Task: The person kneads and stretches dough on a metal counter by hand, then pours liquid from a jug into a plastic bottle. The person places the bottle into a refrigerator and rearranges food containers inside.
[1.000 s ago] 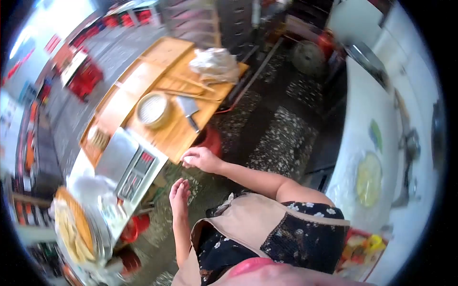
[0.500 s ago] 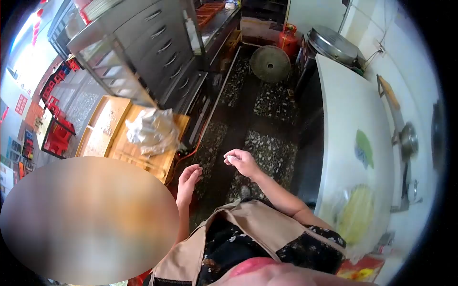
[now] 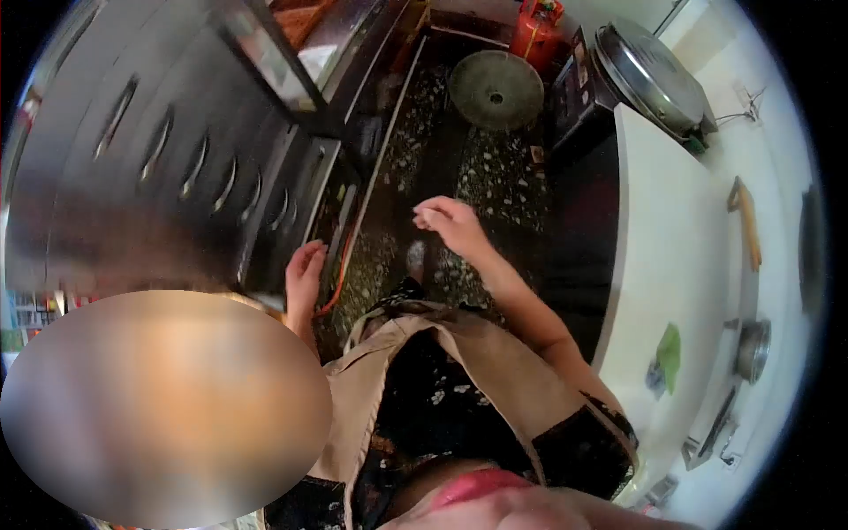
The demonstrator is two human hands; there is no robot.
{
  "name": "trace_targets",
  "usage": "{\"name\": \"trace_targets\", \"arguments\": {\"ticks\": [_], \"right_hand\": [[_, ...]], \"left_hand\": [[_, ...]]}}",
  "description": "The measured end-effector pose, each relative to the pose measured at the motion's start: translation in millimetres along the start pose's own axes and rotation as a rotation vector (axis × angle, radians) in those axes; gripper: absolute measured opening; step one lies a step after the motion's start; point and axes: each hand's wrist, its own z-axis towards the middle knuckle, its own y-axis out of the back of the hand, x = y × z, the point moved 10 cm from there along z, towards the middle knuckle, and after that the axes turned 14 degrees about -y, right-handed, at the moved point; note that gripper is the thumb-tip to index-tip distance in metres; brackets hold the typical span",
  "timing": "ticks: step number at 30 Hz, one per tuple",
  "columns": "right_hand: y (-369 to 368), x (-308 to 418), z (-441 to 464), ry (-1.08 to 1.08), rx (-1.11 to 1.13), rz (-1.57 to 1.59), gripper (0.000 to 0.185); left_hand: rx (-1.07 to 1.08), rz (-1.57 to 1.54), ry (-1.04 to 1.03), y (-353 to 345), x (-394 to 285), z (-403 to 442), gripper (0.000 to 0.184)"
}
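My right hand [image 3: 448, 223] is raised over the dark speckled floor with its fingers curled together. Something small and whitish shows at its fingertips, too small to name. Lower and to the left, my left hand [image 3: 306, 276] hangs beside the drawer cabinet [image 3: 199, 115], its fingers loosely bent and nothing visible in them. Neither hand touches the cabinet or the counter. The beige apron [image 3: 503, 371] over dark flowered clothing fills the bottom middle.
A white counter [image 3: 662, 238] with a green leaf-shaped item [image 3: 670, 358] runs along the right. Beyond it sits a round metal pan [image 3: 654, 75]. A round grey disc [image 3: 496, 91] and a red gas cylinder [image 3: 536, 34] stand ahead. A blurred oval hides the lower left.
The view has swung from the wooden worktable and scale to the aisle, and the drawer cabinet is now nearer. Both hands have moved along with the body, with the small whitish thing still at my right fingertips.
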Motion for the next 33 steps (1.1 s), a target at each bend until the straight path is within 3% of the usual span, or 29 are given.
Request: {"name": "trace_targets", "arguments": {"ticks": [2,3,8,9,14,17,21,24,27,30,31,33], "right_hand": [[51,16,51,-0.025,-0.114,-0.008,0.021],[77,26,74,-0.053,-0.175,0.044,0.021],[178,105,141,-0.022,-0.371,0.109,0.023],[204,106,158,-0.032,-0.421,0.15,0.023],[337,63,253,-0.111,-0.647,0.352,0.024],[416,59,321,-0.19,-0.808,0.56,0.023],[502,99,434,-0.113,-0.801,0.644,0.019],[515,171,514,-0.133,-0.734,0.651,0.02],[512,219,599,-0.065,-0.522,0.501,0.022],[517,248,670,0.012,-0.387,0.309,0.022],[522,247,685,0.004,-0.395,0.325,0.022],[550,245,710,-0.036,-0.511,0.252,0.021]], "left_hand": [[0.039,0.043,-0.068,-30,1,92,0.03],[0.056,0.029,-0.14,-53,2,140,0.024],[0.404,-0.131,-0.299,-225,-93,310,0.022],[0.506,-0.179,-0.412,-260,-103,340,0.022],[0.616,-0.087,-0.512,-374,-126,479,0.02],[0.628,0.062,-0.476,-417,-96,575,0.022],[0.504,0.338,-0.478,-429,-85,709,0.023],[0.426,0.34,-0.444,-422,-88,805,0.024],[0.261,0.296,-0.425,-408,-72,913,0.023],[0.081,0.476,-0.59,-407,-55,1045,0.018],[0.135,0.548,-0.712,-423,-93,1073,0.019],[0.037,0.525,-0.712,-436,-92,1163,0.015]]}}
